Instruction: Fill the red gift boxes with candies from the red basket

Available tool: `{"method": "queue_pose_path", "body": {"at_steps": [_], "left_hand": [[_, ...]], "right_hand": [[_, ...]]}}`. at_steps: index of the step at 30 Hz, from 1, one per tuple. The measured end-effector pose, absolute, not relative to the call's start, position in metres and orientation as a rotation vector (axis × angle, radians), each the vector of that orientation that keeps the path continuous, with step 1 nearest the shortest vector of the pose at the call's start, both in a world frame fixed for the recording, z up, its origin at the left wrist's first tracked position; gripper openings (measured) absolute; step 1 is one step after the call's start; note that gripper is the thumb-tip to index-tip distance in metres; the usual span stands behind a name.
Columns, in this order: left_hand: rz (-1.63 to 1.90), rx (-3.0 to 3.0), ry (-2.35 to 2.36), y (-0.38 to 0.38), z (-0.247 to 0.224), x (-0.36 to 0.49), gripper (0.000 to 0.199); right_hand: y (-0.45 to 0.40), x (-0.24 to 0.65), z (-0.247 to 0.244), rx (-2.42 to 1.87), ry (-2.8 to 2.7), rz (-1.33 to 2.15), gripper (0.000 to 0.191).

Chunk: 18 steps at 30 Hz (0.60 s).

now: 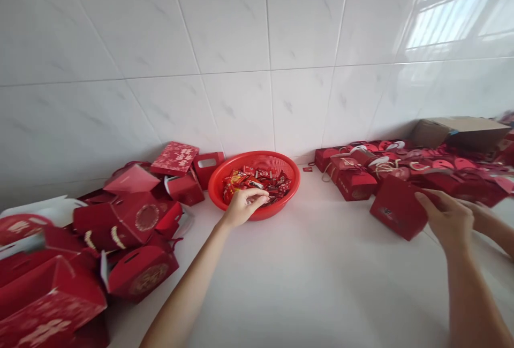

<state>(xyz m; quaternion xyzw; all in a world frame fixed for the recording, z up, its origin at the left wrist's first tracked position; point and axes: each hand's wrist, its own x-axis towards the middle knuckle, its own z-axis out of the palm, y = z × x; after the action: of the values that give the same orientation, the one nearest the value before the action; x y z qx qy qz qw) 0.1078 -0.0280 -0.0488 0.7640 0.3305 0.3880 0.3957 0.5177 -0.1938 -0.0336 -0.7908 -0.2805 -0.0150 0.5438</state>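
A red plastic basket (214, 194) with wrapped candies (261, 173) in it stands against the wall. My left hand (246, 206) is over its near rim, with thumb and fingers pinched together. Whatever lies between those fingertips, if anything, is too small to make out. Off to the right, my right hand (450, 217) grips a red gift box (397, 209) by its side, tilted just in front of the rows of boxes. The fingers behind that box are partly hidden.
Red boxes (146, 214), several open, are heaped on the left. Rows of red boxes (355, 179) with cord handles fill the right back, near a brown carton (461, 131). Another person's forearm (492, 227) reaches in beside my right hand. A tiled wall (236, 27) closes off the back.
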Motion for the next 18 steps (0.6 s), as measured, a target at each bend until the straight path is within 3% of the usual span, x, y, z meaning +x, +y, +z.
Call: {"method": "queue_pose_path", "body": {"at_steps": [5,12,15,18], "left_hand": [[1.043,1.917,0.814,-0.032,-0.051,0.107,0.029],[1.074,2.022,0.843,-0.035,-0.039,0.087,0.028],[1.235,1.989,0.984,-0.028,-0.023,0.061,0.029],[1.461,1.868,1.227,-0.013,-0.008,0.029,0.03]], "right_hand": [[-0.173,0.524,-0.024,-1.863,-0.559,-0.087,0.022],[-0.149,0.584,-0.051,-1.975,-0.451,-0.294,0.024],[-0.147,0.607,-0.067,-2.031,-0.557,-0.332,0.025],[-0.144,0.623,-0.082,-1.909,-0.742,-0.611,0.029]]}}
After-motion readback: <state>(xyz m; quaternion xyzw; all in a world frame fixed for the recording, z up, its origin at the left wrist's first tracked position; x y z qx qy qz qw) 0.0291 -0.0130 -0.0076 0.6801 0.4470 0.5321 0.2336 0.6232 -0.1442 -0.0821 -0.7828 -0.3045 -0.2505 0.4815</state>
